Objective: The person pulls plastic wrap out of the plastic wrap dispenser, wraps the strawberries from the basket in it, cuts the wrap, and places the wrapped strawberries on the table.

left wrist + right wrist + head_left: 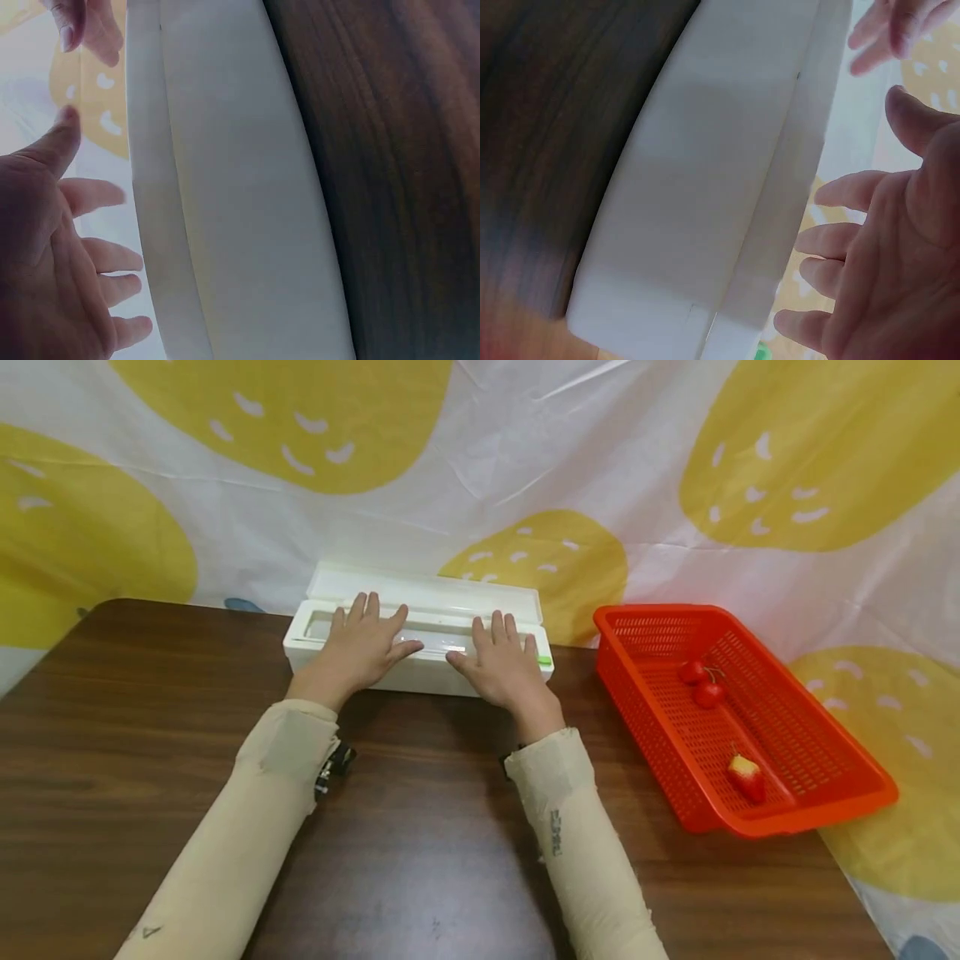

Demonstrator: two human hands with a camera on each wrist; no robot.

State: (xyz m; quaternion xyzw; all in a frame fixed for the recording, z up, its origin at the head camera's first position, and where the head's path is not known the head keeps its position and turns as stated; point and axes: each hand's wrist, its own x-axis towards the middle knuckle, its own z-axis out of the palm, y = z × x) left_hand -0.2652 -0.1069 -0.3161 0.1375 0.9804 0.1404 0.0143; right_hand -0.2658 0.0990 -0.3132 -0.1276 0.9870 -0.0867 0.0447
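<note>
A long white box (420, 678) stands at the back of the table, its lid (427, 593) tipped up behind it. Clear film or plastic shows in the trough between the hands. My left hand (360, 647) is spread over the left part of the box, fingers straight and apart. Over the right part hovers my right hand (504, 662), its fingers likewise extended. Neither palm holds anything. Both wrist views show the box's smooth front wall (232, 180) beside the outstretched fingers. A small green piece (544, 660) sits at the box's right end.
To the right stands a red perforated basket (652, 710) holding red cherries (708, 695) and a red-and-yellow fruit (746, 777). A curtain (390, 527) with yellow shapes hangs right behind the brown wooden table (405, 827).
</note>
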